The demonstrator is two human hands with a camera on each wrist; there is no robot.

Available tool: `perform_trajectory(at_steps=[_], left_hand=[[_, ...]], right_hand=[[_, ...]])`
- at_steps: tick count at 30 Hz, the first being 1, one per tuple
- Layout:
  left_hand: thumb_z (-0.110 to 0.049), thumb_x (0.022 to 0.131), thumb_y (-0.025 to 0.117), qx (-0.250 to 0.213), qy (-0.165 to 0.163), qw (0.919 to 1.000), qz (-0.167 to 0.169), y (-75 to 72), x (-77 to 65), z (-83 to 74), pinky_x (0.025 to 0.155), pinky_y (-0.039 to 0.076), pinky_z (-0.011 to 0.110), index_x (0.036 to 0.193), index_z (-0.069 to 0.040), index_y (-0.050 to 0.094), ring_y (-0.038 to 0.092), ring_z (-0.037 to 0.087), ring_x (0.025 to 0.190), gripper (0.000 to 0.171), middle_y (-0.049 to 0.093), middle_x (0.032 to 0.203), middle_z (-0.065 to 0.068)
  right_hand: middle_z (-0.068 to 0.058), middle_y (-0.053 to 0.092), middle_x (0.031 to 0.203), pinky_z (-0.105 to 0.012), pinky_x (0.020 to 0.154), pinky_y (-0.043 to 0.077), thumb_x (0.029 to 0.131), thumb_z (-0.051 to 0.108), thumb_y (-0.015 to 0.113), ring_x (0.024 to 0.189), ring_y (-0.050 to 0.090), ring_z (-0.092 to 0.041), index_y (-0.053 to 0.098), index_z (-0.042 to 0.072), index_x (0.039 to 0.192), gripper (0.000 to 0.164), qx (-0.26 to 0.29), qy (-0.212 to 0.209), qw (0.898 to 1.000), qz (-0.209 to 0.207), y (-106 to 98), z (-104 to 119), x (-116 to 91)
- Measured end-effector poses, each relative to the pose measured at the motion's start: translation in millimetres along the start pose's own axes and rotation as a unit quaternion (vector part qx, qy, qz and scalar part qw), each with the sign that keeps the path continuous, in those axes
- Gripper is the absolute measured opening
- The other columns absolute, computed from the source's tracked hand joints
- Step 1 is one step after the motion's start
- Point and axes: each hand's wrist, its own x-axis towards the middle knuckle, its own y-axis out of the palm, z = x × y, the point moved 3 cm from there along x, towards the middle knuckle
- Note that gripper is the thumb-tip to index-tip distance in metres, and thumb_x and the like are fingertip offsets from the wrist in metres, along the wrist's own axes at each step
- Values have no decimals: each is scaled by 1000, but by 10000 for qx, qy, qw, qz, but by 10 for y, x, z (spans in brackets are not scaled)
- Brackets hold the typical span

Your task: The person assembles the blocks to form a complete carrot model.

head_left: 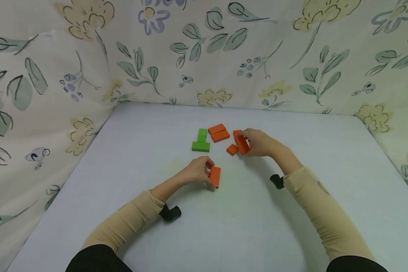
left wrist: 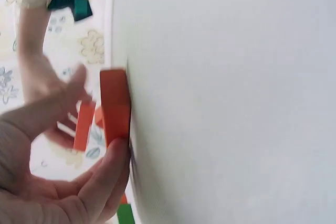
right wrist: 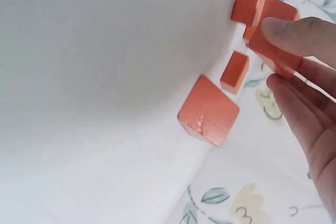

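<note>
My right hand (head_left: 260, 144) pinches an orange block (right wrist: 275, 38) between thumb and fingers, tilted over another orange block (head_left: 237, 133). A small orange block (head_left: 232, 149) lies just left of it. Nearer to me, my left hand (head_left: 198, 172) is at an orange block (head_left: 215, 176) on the table. In the left wrist view, fingertips (left wrist: 116, 153) touch that block's side, while the thumb stands apart above it.
Two orange blocks (head_left: 219, 133) lie side by side at the back. Left of them, two green blocks (head_left: 201, 146) form an upside-down T on the white table (head_left: 139, 151). A floral cloth (head_left: 190, 56) hangs behind the table.
</note>
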Motion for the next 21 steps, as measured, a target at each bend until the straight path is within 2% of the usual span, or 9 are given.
perform_trajectory(at_steps=[6,12,16,21], left_hand=[[-11,81,79,-577,-248,9980,77,-87,18,64,81,49,30,120,2,59,62,21,97,45,62,113,11],[-2,81,76,-892,-245,9953,291,-117,45,84,83,49,30,118,4,60,61,22,94,42,64,110,13],[-2,79,77,-916,-304,9949,291,-110,59,81,83,48,30,117,3,61,60,21,93,41,64,108,12],[-6,79,78,-708,-362,9967,162,-91,74,60,81,47,29,113,1,64,58,20,94,37,63,104,9]], right_hand=[[-21,59,120,-43,88,51,75,3,81,108,58,-35,54,-9,129,62,502,-228,9983,-181,148,107,-173],[-17,63,115,-37,82,54,71,6,84,102,62,-31,59,-10,123,59,836,-295,9961,-21,288,318,-330],[-15,65,109,-35,79,55,71,10,85,97,63,-28,62,-9,119,57,734,-304,9968,45,361,466,-398],[-11,66,95,-31,72,53,69,13,86,83,61,-23,65,-9,114,54,420,-265,9988,-29,438,593,-448]])
